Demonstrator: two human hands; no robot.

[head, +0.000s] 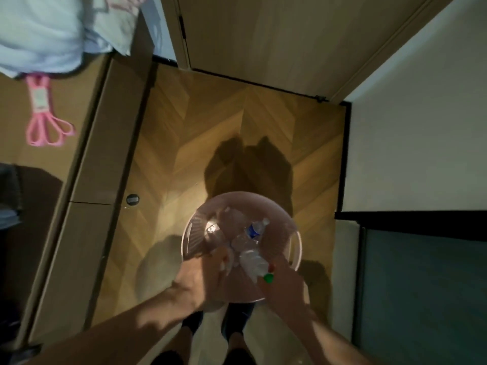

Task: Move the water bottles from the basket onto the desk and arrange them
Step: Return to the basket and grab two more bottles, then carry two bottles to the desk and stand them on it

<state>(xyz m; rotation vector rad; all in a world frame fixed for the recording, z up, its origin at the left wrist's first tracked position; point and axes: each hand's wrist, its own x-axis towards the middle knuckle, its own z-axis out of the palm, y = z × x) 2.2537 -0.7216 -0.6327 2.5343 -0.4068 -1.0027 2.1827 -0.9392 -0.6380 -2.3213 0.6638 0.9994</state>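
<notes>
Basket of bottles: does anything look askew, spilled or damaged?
No spill shows. The bottles lie jumbled in the pink basket; the green-capped bottle, gripped by the right hand, looks crumpled. Left hand reaches in; blur hides its hold.

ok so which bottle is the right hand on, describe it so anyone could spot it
Find the round pink basket on the wood floor. At its near edge, the right hand holds a clear bottle by the neck. Its green cap sets it apart; the bottle behind it has a blue label.
</notes>
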